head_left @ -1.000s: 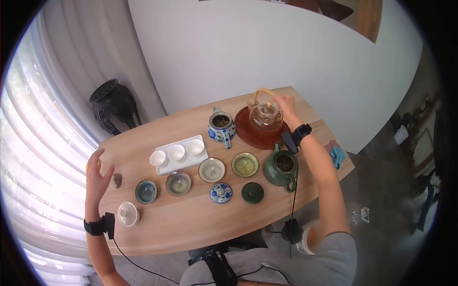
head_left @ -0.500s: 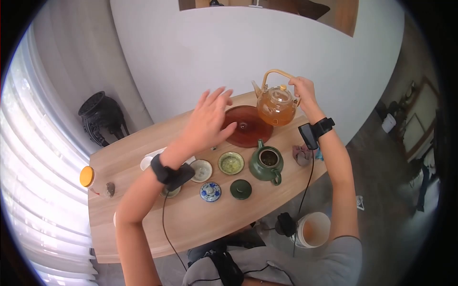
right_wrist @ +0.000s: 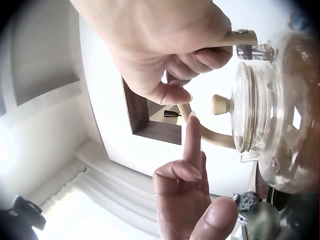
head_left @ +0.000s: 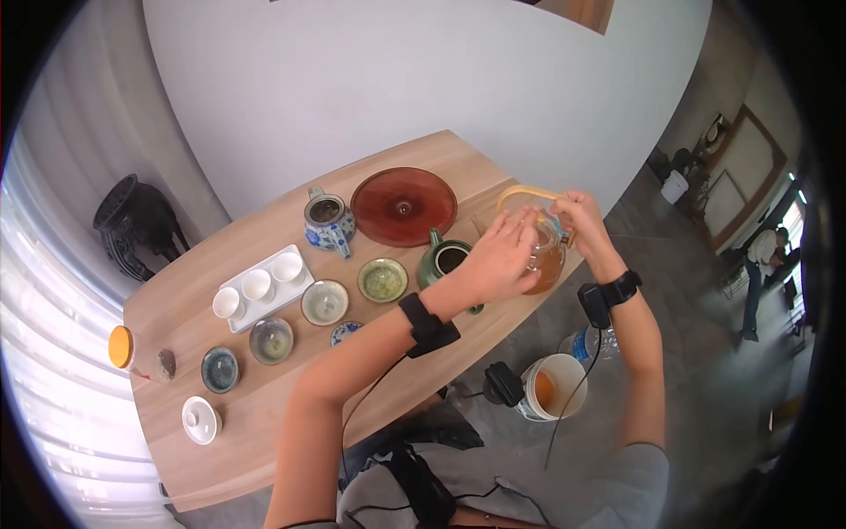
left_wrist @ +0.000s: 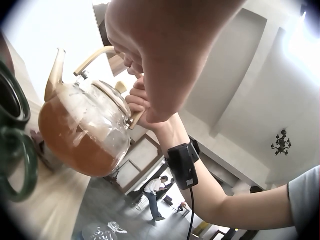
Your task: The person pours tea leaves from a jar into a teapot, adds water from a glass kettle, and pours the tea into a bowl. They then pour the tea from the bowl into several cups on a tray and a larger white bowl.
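Observation:
My right hand [head_left: 583, 225] grips the curved wooden handle [right_wrist: 215, 138] of a glass teapot [left_wrist: 82, 137] holding amber tea. The teapot is held up at the table's right end, beside the green teapot [head_left: 437, 258]. In the right wrist view, its glass lid [right_wrist: 244, 107] with a wooden knob is seated on top. My left hand [head_left: 500, 260] reaches across in front of the glass teapot. Its index finger [right_wrist: 192, 142] points straight out near the handle and nothing is in its grasp. From the head camera, this hand covers part of the teapot and its spout.
A red-brown round tray [head_left: 404, 189] lies at the back, with a blue-and-white teapot [head_left: 328, 231] left of it. Several bowls, a white tray [head_left: 266, 309] of cups and a lidded white cup [head_left: 201, 420] stand leftward. A bucket [head_left: 564, 388] stands on the floor below the table's right edge.
The right hand has lifted the glass teapot off the red-brown tray and carried it right, toward the table's end. The left hand has swung from the far left over to the glass teapot.

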`<action>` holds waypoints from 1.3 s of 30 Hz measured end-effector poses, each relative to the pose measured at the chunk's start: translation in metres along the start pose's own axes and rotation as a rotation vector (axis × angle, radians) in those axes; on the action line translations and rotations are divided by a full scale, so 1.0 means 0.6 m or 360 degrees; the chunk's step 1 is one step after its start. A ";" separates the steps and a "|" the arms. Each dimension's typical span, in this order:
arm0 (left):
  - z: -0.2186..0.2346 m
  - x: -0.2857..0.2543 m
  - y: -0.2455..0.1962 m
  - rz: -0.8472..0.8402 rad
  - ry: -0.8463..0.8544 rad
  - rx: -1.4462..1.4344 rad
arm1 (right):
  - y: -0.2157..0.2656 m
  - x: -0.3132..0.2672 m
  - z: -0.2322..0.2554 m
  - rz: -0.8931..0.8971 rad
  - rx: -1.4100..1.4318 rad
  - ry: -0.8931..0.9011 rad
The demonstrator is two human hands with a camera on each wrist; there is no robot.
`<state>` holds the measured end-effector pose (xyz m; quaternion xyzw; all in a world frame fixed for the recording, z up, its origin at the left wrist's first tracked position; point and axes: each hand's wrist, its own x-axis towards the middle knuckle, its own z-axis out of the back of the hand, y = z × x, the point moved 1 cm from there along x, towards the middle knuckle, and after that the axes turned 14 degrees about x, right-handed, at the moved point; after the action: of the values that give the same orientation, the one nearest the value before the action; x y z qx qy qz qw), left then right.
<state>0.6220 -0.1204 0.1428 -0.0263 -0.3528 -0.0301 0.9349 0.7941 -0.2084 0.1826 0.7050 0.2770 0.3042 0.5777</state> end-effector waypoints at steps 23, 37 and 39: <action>-0.027 -0.026 -0.067 0.0074 0.0031 0.0017 | 0.019 -0.029 -0.021 -0.0157 -0.0514 0.0230; -0.022 -0.027 -0.069 0.0107 -0.0008 -0.0054 | 0.048 -0.027 -0.040 -0.0160 -0.0811 0.0266; -0.019 -0.024 -0.071 0.0106 -0.0023 -0.0064 | 0.056 -0.029 -0.044 -0.0161 -0.0809 0.0271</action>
<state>0.6154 -0.1634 0.1260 -0.0571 -0.3579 -0.0060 0.9320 0.7641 -0.2103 0.2175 0.4945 0.2744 0.3929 0.7251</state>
